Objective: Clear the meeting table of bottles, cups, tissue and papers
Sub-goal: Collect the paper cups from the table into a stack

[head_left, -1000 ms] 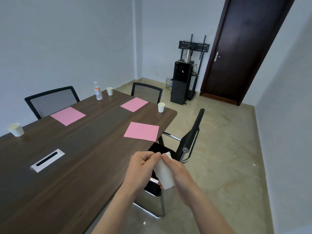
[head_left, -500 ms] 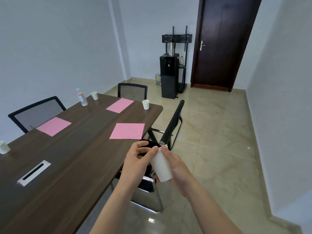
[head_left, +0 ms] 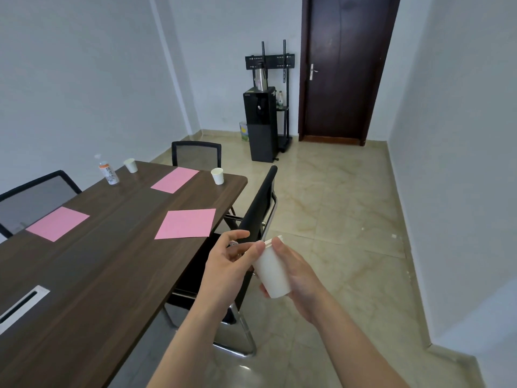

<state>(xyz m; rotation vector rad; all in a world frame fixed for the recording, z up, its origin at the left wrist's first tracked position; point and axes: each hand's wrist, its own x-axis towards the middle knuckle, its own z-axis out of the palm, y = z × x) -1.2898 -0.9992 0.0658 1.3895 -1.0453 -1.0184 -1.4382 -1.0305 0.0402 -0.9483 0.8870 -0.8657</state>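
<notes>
Mid-collection: right hand grips a white cup at frame centre (off the worktop). Left hand, fingers loose, touches its rim. Next likely calls for reaching the nearest pink paper.

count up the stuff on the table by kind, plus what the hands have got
pink papers: 3
paper cups on the table: 2
paper cup held by the right hand: 1
plastic bottle: 1
total: 7
</notes>
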